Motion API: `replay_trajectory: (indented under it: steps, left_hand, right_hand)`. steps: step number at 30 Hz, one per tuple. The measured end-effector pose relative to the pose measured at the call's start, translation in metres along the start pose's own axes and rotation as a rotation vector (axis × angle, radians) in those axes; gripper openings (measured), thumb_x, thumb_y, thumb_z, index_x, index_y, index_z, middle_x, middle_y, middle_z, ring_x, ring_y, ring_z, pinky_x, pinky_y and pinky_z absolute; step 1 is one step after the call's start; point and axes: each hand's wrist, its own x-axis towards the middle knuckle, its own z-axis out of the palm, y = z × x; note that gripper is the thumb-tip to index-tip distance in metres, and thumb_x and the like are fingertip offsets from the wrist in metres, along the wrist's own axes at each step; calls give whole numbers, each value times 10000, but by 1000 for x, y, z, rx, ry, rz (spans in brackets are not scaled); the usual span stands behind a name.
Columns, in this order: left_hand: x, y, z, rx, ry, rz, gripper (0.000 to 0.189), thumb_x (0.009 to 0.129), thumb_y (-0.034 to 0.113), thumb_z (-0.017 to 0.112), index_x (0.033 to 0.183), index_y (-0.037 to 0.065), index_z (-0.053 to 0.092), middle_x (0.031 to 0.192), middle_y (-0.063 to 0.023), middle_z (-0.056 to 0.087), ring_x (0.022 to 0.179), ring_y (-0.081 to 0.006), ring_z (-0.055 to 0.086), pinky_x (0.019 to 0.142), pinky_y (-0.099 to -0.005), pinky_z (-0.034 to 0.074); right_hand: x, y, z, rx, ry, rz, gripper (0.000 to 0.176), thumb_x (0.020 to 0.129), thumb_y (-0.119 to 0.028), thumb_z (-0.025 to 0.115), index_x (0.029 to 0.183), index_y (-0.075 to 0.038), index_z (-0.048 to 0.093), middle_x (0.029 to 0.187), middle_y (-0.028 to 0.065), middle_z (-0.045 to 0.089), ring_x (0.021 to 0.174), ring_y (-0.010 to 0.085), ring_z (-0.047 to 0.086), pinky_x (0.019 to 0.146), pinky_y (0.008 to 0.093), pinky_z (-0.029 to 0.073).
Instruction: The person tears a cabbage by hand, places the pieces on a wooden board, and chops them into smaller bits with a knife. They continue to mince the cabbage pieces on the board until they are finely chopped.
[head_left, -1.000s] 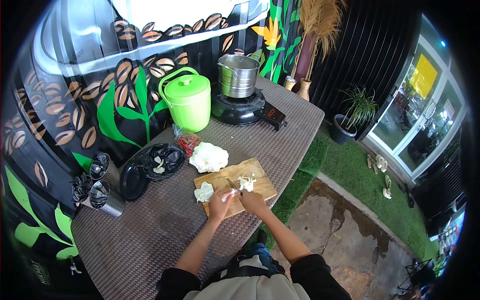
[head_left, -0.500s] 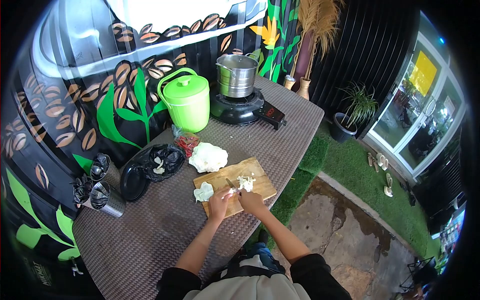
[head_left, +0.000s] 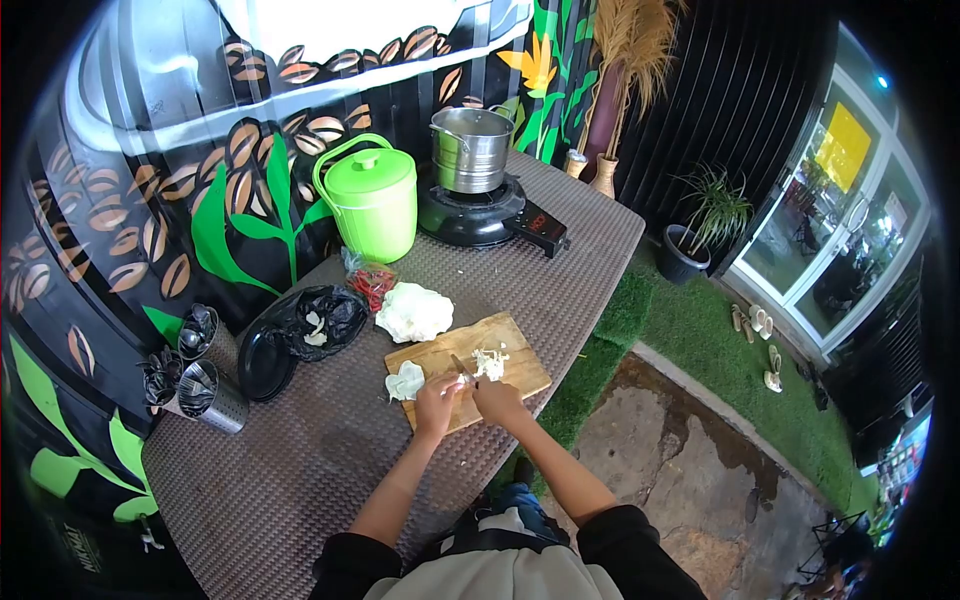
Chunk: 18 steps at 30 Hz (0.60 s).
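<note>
My right hand (head_left: pixel 497 402) is closed around the handle of a knife (head_left: pixel 458 364), whose blade points up and left over the wooden cutting board (head_left: pixel 520 365). My left hand (head_left: pixel 435 402) is beside it, fingers closed on a small white piece of cabbage (head_left: pixel 461 380) against the blade. Just past the knife lies a heap of chopped cabbage (head_left: pixel 489 362). A pale cabbage leaf (head_left: pixel 405 381) rests at the board's left edge. Behind the board sits a large pale head of cabbage (head_left: pixel 413 312).
A bag of red chilies (head_left: pixel 373 288), a black plastic bag (head_left: pixel 335 320) with leaf scraps and a black plate (head_left: pixel 262 377) stand left of the board. Farther back are a lidded green bucket (head_left: pixel 372 205) and a steel pot (head_left: pixel 470 155) on a stove (head_left: pixel 462 220). Cutlery holders (head_left: pixel 215 405) stand left.
The whole view has shifted very slightly. Both hands, the knife and the cabbage keep nearly the same places on the board.
</note>
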Motion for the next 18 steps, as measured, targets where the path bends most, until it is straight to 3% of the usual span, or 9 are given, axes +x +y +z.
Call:
replay_trajectory:
  steps: [2, 4, 7, 11, 14, 16, 18]
  left_hand:
    - [0, 1, -1, 20, 5, 8, 140, 778, 63, 649, 890, -14, 681, 946, -148, 669, 929, -300, 616, 983, -403, 417]
    - [-1, 1, -1, 43, 11, 16, 133, 776, 63, 651, 881, -13, 683, 941, -144, 671, 921, -299, 617, 954, -393, 439]
    - [-2, 1, 0, 17, 47, -30, 124, 777, 64, 655, 871, -11, 685, 933, -142, 672, 915, -298, 619, 875, -372, 474]
    - [0, 7, -2, 36, 43, 8, 132, 773, 68, 662, 872, -14, 688, 938, -145, 671, 926, -293, 618, 820, -361, 487]
    - [-1, 8, -3, 43, 16, -1, 149, 779, 80, 654, 888, -17, 686, 953, -148, 669, 934, -290, 616, 825, -360, 487]
    - [-2, 5, -3, 42, 7, -2, 159, 782, 86, 649, 897, -18, 685, 961, -149, 668, 937, -288, 616, 826, -359, 487]
    - [-2, 3, -2, 77, -8, 24, 178, 794, 103, 645, 922, -14, 682, 970, -149, 665, 941, -292, 615, 827, -357, 487]
  right_hand:
    - [-5, -1, -1, -38, -72, -1, 321, 891, -289, 466, 1001, 10, 499, 789, 224, 643, 788, 394, 644, 703, 462, 509]
    - [-22, -17, 4, -1, 12, 125, 253, 860, -196, 510, 986, 23, 511, 805, 217, 652, 774, 358, 662, 687, 446, 525]
    - [-29, -28, 36, 17, 140, 231, 270, 884, -240, 476, 974, 12, 510, 778, 207, 658, 754, 352, 666, 686, 445, 527]
    - [-11, -33, 32, -49, 135, 260, 280, 901, -265, 452, 961, 3, 510, 761, 200, 662, 738, 341, 671, 680, 426, 534]
    - [5, -21, 16, -33, 132, 188, 280, 901, -261, 457, 945, 10, 515, 759, 194, 662, 743, 329, 674, 675, 406, 539]
    - [6, -12, 10, -141, 89, -35, 225, 861, -184, 503, 970, 12, 506, 735, 179, 650, 710, 346, 668, 629, 434, 538]
    - [-3, -15, 15, -140, 77, 2, 225, 860, -186, 508, 972, 8, 501, 743, 183, 652, 712, 346, 668, 627, 433, 538]
